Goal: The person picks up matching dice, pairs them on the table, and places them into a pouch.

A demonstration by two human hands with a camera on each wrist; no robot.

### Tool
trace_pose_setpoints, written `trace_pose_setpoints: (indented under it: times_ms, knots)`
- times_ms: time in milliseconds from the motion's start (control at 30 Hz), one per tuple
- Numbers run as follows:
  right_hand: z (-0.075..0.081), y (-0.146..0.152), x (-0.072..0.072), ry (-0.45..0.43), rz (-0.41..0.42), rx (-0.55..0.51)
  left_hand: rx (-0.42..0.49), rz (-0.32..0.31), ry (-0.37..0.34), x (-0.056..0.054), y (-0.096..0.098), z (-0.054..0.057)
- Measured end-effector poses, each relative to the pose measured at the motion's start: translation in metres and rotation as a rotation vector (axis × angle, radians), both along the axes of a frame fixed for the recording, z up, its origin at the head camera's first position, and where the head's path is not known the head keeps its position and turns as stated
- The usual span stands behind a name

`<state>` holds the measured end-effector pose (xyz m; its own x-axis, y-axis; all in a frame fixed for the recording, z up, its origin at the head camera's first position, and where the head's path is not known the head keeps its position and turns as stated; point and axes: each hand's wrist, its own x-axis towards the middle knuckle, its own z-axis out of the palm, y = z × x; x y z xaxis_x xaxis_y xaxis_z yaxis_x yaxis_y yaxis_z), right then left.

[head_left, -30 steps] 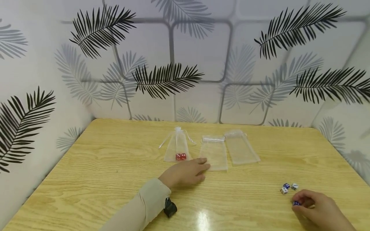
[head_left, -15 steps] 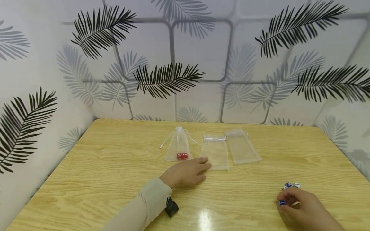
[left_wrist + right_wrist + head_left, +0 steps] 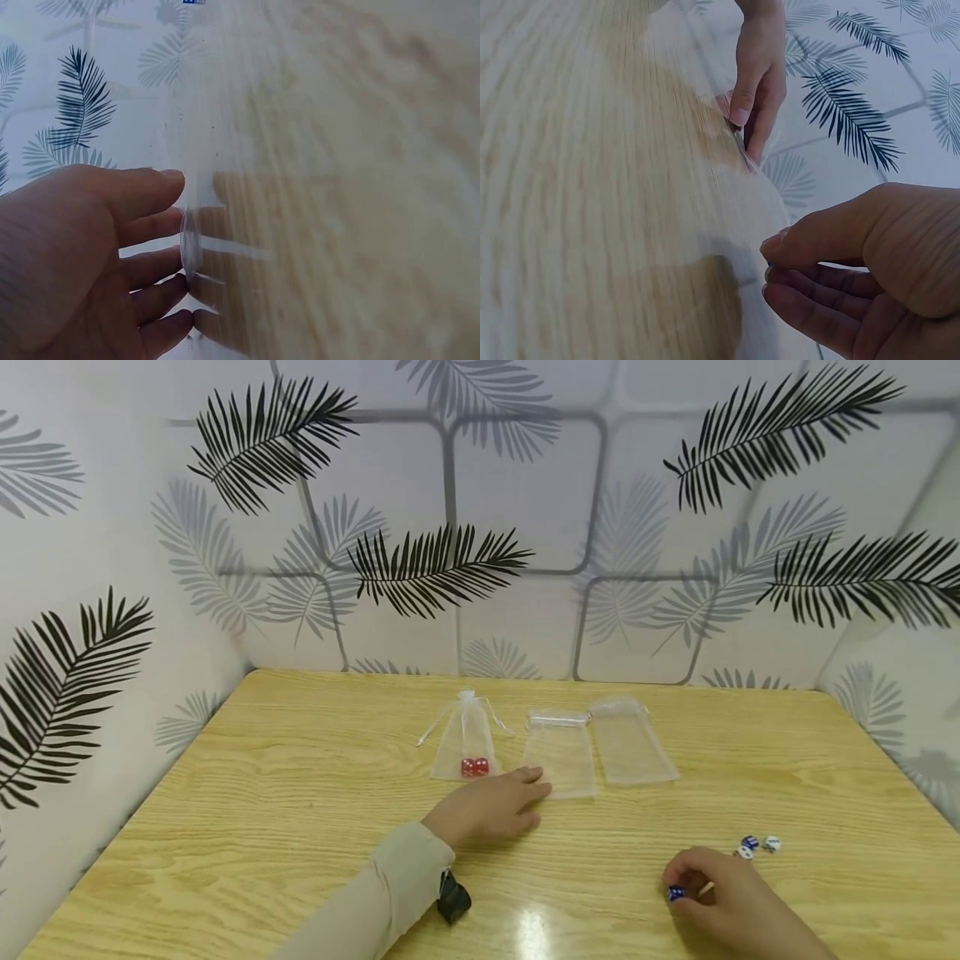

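My right hand (image 3: 723,889) pinches a blue die (image 3: 677,893) between thumb and fingers, low over the right part of the table. In the right wrist view the fingertips (image 3: 774,244) mostly hide it. My left hand (image 3: 487,806) lies with fingers extended, their tips on the lower left corner of a flat, sheer white drawstring pouch (image 3: 561,756). Just left of it is a second pouch (image 3: 453,739), drawn in at the neck, with red dice (image 3: 475,767) at its bottom. A third sheer pouch (image 3: 633,747) lies flat at the right.
Behind my right hand sit a blue die (image 3: 750,842) and two white dice (image 3: 772,843) in a small cluster. The wooden table (image 3: 300,827) ends at a leaf-patterned wall covering (image 3: 517,610). A black strap piece (image 3: 453,897) hangs at my left sleeve.
My right hand has moved left across the table with the blue die, away from the other dice. My left hand has stayed at the middle pouch.
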<state>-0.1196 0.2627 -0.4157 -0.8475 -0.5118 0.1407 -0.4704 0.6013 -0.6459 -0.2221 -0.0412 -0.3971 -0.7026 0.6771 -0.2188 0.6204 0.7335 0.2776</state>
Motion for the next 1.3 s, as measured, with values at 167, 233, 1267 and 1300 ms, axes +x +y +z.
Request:
trace_pose_setpoints:
  times_ms: [167, 233, 1267, 1300]
  knots:
    - [0.000, -0.012, -0.001, -0.011, -0.016, 0.013, 0.042, 0.009, -0.048, -0.003, 0.002, -0.001]
    - [0.001, -0.016, -0.001, -0.015, -0.032, 0.027, 0.063, 0.014, -0.071, -0.004, 0.002, -0.001]
    - [0.006, -0.018, -0.002, -0.075, -0.071, 0.011, 0.129, 0.032, -0.107, -0.005, 0.000, 0.000]
    - [0.007, -0.015, -0.002, -0.064, -0.084, 0.010, 0.132, 0.035, -0.107, -0.005, 0.000, 0.000]
